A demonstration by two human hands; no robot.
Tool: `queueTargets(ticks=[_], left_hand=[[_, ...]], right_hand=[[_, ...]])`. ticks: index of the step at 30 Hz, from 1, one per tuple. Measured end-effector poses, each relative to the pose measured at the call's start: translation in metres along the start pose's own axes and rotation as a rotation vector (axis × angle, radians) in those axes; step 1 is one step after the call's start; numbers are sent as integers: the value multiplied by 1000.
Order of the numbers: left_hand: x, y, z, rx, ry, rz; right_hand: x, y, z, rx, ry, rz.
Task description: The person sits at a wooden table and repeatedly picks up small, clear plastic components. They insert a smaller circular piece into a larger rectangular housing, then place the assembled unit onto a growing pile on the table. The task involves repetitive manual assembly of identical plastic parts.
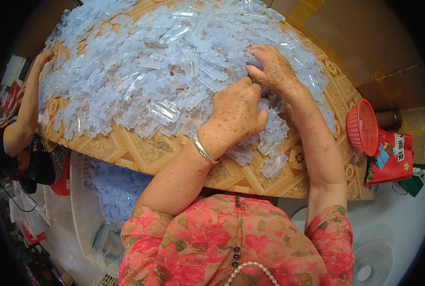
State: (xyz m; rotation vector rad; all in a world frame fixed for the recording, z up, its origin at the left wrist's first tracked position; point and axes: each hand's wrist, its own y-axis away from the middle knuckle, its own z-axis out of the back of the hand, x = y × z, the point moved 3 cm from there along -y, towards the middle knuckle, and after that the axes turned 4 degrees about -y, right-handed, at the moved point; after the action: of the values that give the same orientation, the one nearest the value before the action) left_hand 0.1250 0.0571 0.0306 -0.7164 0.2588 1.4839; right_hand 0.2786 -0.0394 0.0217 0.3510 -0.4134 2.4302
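A broad heap of small clear, bluish plastic pieces (165,62) covers most of the patterned table (150,152). My left hand (236,112), with a silver bangle at the wrist, is over the heap's near right part. Its fingers curl down, with the thumb out to the side; whatever they grip is hidden beneath the hand. Just beyond it, to the right, my right hand (275,70) reaches over the pieces with thumb and fingers apart, and nothing shows between them. A few loose pieces (274,164) lie between my forearms, close to the table's near edge.
Another person's arm (26,109) reaches onto the heap's left side. A red plastic basket (361,126) and a red bag (391,159) are at the right edge. Below the table at left stands a white bin (76,200) with bluish pieces. A fan (372,262) is lower right.
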Motion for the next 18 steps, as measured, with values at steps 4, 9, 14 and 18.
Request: queueTargets(ticks=[4,9,14,18], left_hand=[[3,1,0,-87,79,-28],[6,-9,1,-29,401,106],[11,-11,-1,52,1063,253],[12,-11,-8,124,1339,247]], right_hand=[[-6,3,5,-93,-97,33],[20,35,36,-300,-399,146],[40,66,48,-238,-511,199],[47,79,48,-345,-573,31]])
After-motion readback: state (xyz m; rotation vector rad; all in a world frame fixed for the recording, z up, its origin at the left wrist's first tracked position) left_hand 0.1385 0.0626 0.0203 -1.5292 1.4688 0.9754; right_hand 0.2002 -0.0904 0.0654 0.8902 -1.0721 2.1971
